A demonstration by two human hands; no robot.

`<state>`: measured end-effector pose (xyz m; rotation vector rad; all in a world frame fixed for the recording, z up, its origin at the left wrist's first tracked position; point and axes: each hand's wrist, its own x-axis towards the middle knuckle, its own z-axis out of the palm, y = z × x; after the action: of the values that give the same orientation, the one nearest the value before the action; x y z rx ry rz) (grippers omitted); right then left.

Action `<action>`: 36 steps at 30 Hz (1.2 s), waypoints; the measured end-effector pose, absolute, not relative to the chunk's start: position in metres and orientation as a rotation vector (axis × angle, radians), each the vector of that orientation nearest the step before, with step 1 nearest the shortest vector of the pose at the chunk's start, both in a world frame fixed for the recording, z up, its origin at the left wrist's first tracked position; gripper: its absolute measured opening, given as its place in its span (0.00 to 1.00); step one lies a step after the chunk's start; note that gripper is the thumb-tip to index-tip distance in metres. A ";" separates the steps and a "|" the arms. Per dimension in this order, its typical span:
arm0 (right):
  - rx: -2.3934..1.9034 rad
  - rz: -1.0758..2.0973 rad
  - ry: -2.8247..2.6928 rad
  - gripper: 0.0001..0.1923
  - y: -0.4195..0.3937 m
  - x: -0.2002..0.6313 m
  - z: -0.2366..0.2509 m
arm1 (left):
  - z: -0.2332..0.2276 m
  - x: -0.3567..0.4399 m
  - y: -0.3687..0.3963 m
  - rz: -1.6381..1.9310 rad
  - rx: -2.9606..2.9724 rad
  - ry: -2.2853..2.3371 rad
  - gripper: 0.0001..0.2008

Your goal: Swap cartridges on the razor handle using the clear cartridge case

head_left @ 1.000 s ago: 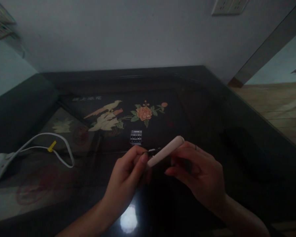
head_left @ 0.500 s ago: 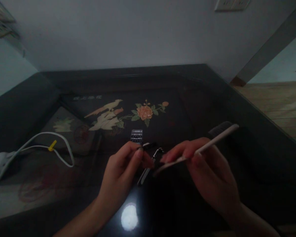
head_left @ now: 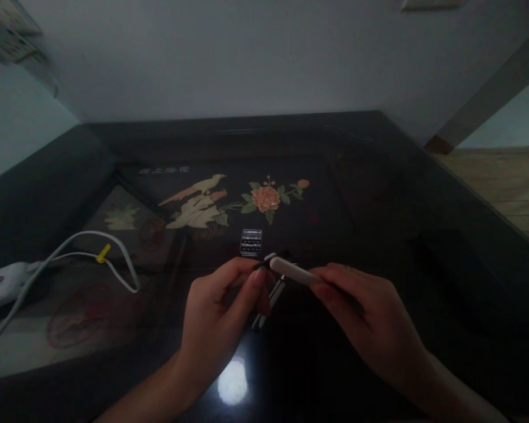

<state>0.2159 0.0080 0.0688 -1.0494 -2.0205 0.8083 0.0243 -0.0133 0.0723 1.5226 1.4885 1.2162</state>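
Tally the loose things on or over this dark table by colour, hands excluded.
White: 3, the pen-like stick in the right hand, the cable, the charger block.
Yellow: 1, the cable tie.
Clear: 1, the small box.
Dark: 1, the small part in the left hand.
Total: 6.

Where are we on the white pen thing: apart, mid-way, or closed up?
Mid-way, it seems. Done: a slim loose part lies on the table under the hands. In hand: the right hand holds the white barrel, its end meeting a small dark piece pinched by the left hand; too dim to tell if they are joined. Left: the loose part is not yet fitted.
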 end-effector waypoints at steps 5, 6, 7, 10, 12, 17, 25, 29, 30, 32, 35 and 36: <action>-1.048 0.711 -1.971 0.06 0.008 0.216 0.068 | 0.074 0.025 -0.012 1.226 1.548 1.510 0.09; -1.031 0.725 -1.980 0.06 0.008 0.216 0.068 | 0.074 0.025 -0.012 1.225 1.560 1.517 0.09; -1.020 0.739 -1.985 0.06 0.008 0.215 0.067 | 0.075 0.025 -0.012 1.219 1.574 1.525 0.09; -1.046 0.736 -1.959 0.07 0.008 0.214 0.067 | 0.076 0.026 -0.013 1.207 1.602 1.553 0.10; -1.057 0.720 -1.948 0.08 0.008 0.214 0.066 | 0.076 0.025 -0.014 1.204 1.614 1.566 0.10; -1.042 0.685 -1.972 0.09 0.009 0.213 0.067 | 0.076 0.025 -0.014 1.186 1.641 1.589 0.09; -1.025 0.619 -1.983 0.08 0.009 0.212 0.067 | 0.077 0.026 -0.014 1.179 1.614 1.599 0.10; -1.094 0.556 -1.922 0.08 0.008 0.216 0.070 | 0.074 0.025 -0.014 1.189 1.582 1.575 0.10; -1.121 0.560 -1.890 0.08 0.007 0.217 0.070 | 0.074 0.025 -0.014 1.195 1.569 1.569 0.10; -1.163 0.576 -1.831 0.10 0.005 0.218 0.070 | 0.073 0.024 -0.014 1.203 1.548 1.558 0.11; -1.087 0.610 -1.888 0.12 0.003 0.217 0.068 | 0.073 0.024 -0.014 1.206 1.547 1.560 0.11; -1.039 0.621 -1.937 0.12 0.003 0.216 0.068 | 0.073 0.024 -0.014 1.208 1.552 1.562 0.10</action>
<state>0.2160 0.0031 0.0676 -1.0393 -1.9370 0.6206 0.0237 -0.0136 0.0732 1.5525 1.5624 1.2081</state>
